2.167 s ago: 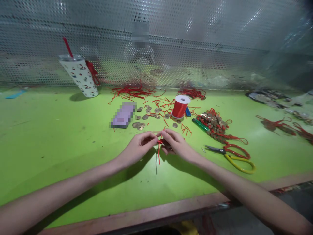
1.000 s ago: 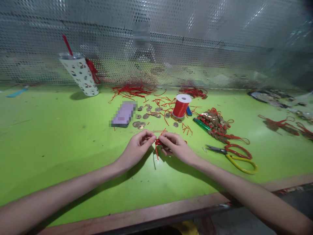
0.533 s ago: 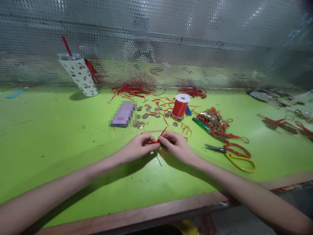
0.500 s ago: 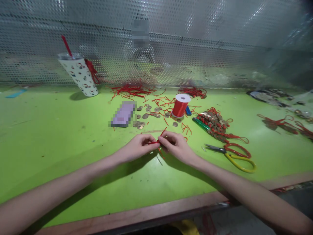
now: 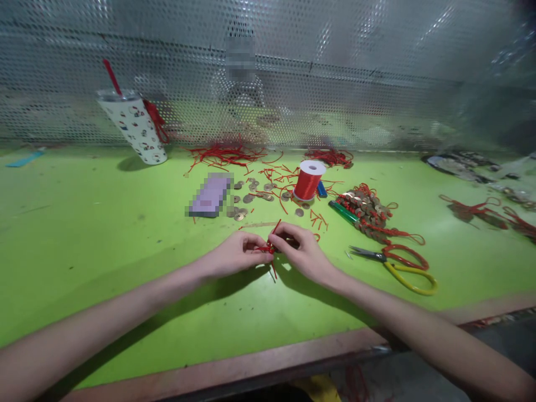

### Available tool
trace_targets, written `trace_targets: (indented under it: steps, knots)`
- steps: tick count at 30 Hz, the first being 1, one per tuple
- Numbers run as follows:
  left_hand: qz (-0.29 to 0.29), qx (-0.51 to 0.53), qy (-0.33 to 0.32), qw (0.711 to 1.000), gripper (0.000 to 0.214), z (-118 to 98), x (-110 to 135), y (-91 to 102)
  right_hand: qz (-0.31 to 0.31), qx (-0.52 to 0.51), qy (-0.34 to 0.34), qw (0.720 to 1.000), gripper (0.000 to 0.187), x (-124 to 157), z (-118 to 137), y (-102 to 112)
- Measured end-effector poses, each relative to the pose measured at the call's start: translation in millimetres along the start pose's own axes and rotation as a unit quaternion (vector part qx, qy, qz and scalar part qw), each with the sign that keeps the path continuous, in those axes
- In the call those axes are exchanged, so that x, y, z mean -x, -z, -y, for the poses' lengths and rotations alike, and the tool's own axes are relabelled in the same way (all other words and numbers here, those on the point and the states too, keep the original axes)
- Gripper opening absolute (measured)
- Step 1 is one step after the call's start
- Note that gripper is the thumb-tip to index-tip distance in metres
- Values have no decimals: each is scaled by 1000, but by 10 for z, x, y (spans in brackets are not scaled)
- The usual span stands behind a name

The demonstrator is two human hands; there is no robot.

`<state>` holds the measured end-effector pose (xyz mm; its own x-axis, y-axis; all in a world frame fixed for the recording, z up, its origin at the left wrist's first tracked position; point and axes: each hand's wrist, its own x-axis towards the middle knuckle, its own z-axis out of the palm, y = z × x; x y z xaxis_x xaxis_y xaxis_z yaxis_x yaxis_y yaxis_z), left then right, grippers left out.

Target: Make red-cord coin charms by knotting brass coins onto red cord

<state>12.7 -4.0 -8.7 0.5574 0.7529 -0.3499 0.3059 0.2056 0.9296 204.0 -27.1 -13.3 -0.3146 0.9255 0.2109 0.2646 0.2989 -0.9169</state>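
Pinched between the fingers of my left hand (image 5: 243, 249) is a knotted red cord (image 5: 271, 249). My right hand (image 5: 299, 244) is closed on the same cord, its thumb and forefinger right beside the knot. One cord end points up and another hangs down below the fingertips. Just beyond the hands lie loose brass coins (image 5: 240, 214) with holes and short red cord scraps (image 5: 319, 219). A spool of red cord (image 5: 309, 181) stands upright behind my right hand. Scissors (image 5: 389, 261) with orange and yellow handles rest, blades parted, to the right.
A bundle of corded coins (image 5: 364, 206) and a green lighter (image 5: 344, 212) lie at the right. A purple phone-like object (image 5: 210, 194) lies left of the coins. A patterned tumbler (image 5: 136, 127) stands at the back left. Perforated metal sheeting (image 5: 180, 67) walls off the green table (image 5: 104, 223).
My fingertips have shifted slightly on the cord. The right fingers have lifted a little, more of the knot shows, and the lower cord end now hangs further down.
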Motion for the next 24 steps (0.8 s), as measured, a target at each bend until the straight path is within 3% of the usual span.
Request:
trace_targets:
  steps: [19, 24]
  knots:
    - [15, -2, -5, 1000, 21, 6, 59, -66, -3, 24, 3, 1000, 23, 5, -1, -27]
    - [11, -10, -13, 1000, 23, 33, 53, -70, -18, 10, -26, 999, 24, 1, -22, -43]
